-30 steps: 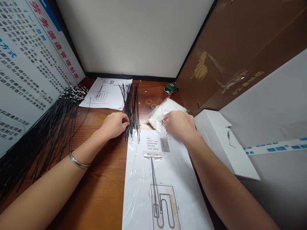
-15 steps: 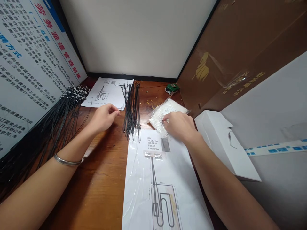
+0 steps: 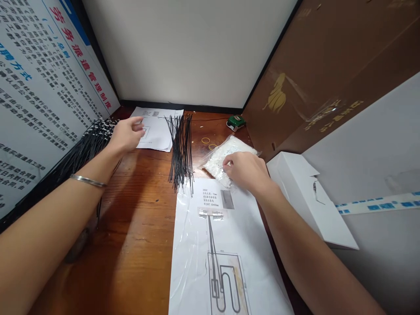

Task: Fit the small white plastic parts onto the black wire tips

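My left hand (image 3: 127, 134) hangs over the far left of the wooden table with thumb and fingers apart, nothing between them. It is beside the white-tipped ends of a large bundle of black wires (image 3: 95, 139) and partly covers a printed sheet (image 3: 159, 133). My right hand (image 3: 246, 171) rests at the near right side of a clear plastic bag of small white pieces (image 3: 231, 146). Its thumb and forefinger are pinched together at the bag; whatever is between them is too small to make out. A smaller bunch of black wires (image 3: 181, 153) lies between the hands.
A plastic-covered drawing sheet (image 3: 193, 245) lies in front of me. Two rubber bands (image 3: 205, 140) and a green tape measure (image 3: 236, 122) are behind the bag. A white box (image 3: 305, 188) and a brown carton (image 3: 315, 65) stand at right, a printed board (image 3: 42, 87) at left.
My left hand has moved left and away from me, from beside the smaller wire bunch to the large bundle, and its fingers have spread. My right hand stays at the bag.
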A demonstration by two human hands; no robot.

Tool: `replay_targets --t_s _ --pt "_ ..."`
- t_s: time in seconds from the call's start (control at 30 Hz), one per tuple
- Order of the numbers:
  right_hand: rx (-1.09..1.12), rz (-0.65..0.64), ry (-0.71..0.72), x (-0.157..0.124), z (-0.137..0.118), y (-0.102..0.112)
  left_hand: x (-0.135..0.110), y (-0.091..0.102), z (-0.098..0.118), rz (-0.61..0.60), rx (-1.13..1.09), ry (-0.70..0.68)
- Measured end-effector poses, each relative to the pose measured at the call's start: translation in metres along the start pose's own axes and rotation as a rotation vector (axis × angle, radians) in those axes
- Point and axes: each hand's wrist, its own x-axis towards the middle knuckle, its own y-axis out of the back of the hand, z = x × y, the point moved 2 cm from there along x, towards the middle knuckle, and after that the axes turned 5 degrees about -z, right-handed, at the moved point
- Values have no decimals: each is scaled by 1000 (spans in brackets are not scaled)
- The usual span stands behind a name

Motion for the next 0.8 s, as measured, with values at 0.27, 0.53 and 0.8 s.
replay_targets --t_s 0.27,0.53,0.8 --pt "61 82 55 -1 1 5 -22 -35 10 -87 438 -151" --pt "117 79 38 -6 -4 11 -62 -83 33 -349 739 -144" --pt "170 110 84 -14 -16 19 -48 -91 34 -409 756 -81"
